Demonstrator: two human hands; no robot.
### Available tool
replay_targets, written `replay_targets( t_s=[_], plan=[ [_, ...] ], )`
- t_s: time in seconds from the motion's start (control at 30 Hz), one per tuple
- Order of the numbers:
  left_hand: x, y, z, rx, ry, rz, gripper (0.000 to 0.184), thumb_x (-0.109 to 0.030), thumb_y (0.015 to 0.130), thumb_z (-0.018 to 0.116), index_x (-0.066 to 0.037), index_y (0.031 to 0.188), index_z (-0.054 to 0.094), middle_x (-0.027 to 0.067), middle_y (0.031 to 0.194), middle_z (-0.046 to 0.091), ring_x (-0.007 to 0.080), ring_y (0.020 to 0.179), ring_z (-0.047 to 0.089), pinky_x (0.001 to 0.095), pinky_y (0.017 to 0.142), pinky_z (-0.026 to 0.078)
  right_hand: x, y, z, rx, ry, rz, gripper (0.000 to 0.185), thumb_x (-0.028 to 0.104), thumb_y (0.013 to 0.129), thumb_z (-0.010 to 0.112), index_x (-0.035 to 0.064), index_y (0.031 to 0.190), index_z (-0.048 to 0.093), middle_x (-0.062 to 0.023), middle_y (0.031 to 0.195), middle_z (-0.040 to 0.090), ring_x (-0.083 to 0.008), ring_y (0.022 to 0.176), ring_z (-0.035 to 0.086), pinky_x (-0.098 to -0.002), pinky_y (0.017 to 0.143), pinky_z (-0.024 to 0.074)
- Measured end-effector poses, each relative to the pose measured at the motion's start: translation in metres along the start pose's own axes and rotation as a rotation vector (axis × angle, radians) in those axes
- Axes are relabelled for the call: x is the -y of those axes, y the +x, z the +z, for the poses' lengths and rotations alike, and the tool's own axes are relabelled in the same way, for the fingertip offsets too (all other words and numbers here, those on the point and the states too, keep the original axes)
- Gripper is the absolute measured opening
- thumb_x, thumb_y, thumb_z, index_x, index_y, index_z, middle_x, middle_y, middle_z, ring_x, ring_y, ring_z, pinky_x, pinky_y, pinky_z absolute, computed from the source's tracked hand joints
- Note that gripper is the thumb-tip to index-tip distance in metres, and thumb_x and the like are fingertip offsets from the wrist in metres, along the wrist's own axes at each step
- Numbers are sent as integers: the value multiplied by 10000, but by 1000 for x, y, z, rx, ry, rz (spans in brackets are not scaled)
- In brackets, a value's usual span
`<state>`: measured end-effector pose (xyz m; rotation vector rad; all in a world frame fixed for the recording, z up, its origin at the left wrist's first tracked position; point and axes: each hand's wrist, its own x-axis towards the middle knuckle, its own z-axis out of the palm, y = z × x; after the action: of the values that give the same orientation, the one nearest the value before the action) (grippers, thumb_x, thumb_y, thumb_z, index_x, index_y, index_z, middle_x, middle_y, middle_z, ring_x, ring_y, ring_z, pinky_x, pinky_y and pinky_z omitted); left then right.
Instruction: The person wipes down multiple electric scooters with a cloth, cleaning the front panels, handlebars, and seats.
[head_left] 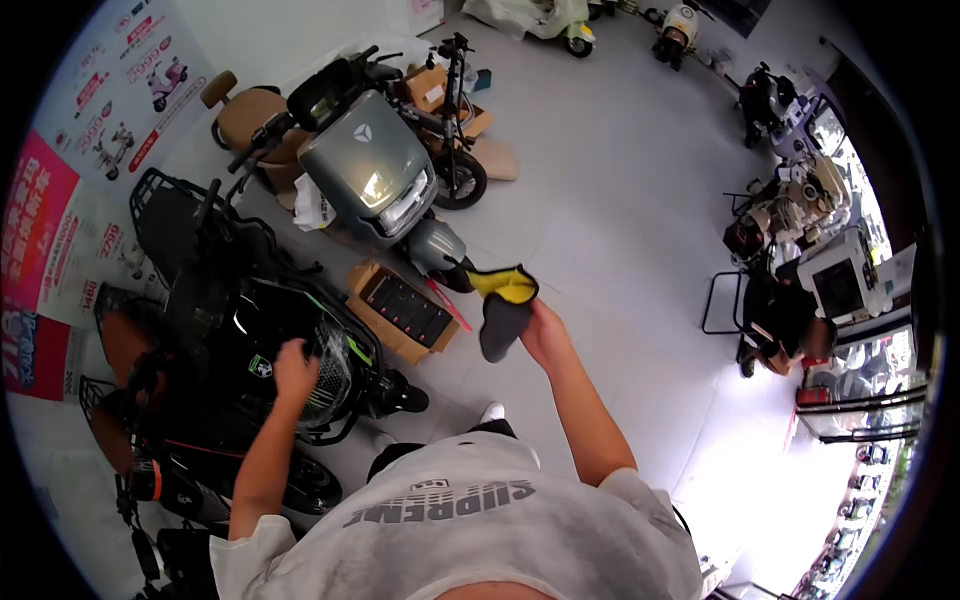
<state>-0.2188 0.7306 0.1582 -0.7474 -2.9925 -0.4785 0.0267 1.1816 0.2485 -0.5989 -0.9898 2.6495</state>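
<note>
The right hand [543, 335] grips a cloth [505, 318] hanging leftward. The left hand [295, 372], grip unclear, is nearer the black scooter [255, 322].

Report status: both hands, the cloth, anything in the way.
Right hand gripping yellow-and-gray cloth. Left hand over black scooter, contact unclear. Cardboard box on floor beside scooter, possibly in the way.

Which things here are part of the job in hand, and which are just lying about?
Likely part of it:
grey-and-yellow cloth, held in the right hand
black scooter with green trim, left hand over or on it, contact unclear

Likely just about:
cardboard box with black contents, on the floor
grey scooter, beside the box
pink wall poster
</note>
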Motion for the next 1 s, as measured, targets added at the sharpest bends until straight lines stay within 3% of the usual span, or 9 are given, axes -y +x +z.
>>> replay_targets(
  t_s=[0.07,0.17,0.3,0.37,0.43,0.57,0.77,0.9,1.0],
  plan=[
    [-112,-3,10,251,-206,-103,198,-162,890,668,-44,1049,685,167,937,727,352,874,718,428,761,558,3,-3,-24,-40,-89,18,482,315,1118,366,0,1461,490,-130,1482,555,-270,1378,511,-418,1197,349],
    [-257,-16,16,310,-550,120,256,-169,908,713,-15,1109,675,138,945,729,259,840,721,364,750,558,-15,-5,-62,-114,-134,6,498,363,1126,400,-1,1448,513,-98,1435,584,-191,1296,536,-329,1143,364],
    [-384,-19,3,277,-829,136,419,-191,913,751,-11,1256,591,120,965,696,248,864,695,350,785,549,-35,-10,-86,-208,-447,73,535,413,1124,401,5,1436,552,-90,1354,613,-159,1208,538,-292,1081,379],
    [-403,-9,17,253,-792,227,374,-197,926,742,-11,1221,608,133,959,694,263,860,695,367,780,544,-40,-10,-85,-198,-381,43,518,395,1126,387,7,1427,553,-102,1351,612,-180,1226,541,-306,1092,378],
    [-411,8,28,197,-727,324,256,-160,931,712,-3,1126,658,175,986,695,339,879,692,404,775,540,-33,-7,-82,-187,-498,31,490,360,1130,369,10,1426,542,-104,1341,614,-188,1242,539,-309,1103,369],
    [-415,42,45,104,-731,289,239,-204,948,687,-30,1112,681,155,978,715,344,863,690,418,754,542,-5,18,-86,-149,-539,145,504,397,1126,375,24,1423,537,-77,1313,619,-160,1215,543,-298,1069,390],
    [-415,110,41,94,-859,187,241,-182,988,639,-14,1155,682,157,974,712,315,850,690,392,740,530,28,96,-94,-40,-712,-9,429,331,1129,415,-4,1339,579,-88,1194,651,-172,1119,573,-296,1015,426],
    [-420,157,45,65,-882,99,217,-184,975,665,5,1082,661,180,932,685,344,841,679,394,734,528,52,147,-94,70,-901,-36,400,297,1123,440,0,1354,576,-91,1181,654,-169,1101,571,-299,1005,430],
    [-419,201,34,-20,-792,221,232,-198,968,658,2,1085,663,176,954,675,359,891,662,421,780,520,69,193,-88,158,-886,-121,359,237,1095,506,-7,1350,570,-80,1165,658,-155,1093,574,-307,994,441]
  ],
)
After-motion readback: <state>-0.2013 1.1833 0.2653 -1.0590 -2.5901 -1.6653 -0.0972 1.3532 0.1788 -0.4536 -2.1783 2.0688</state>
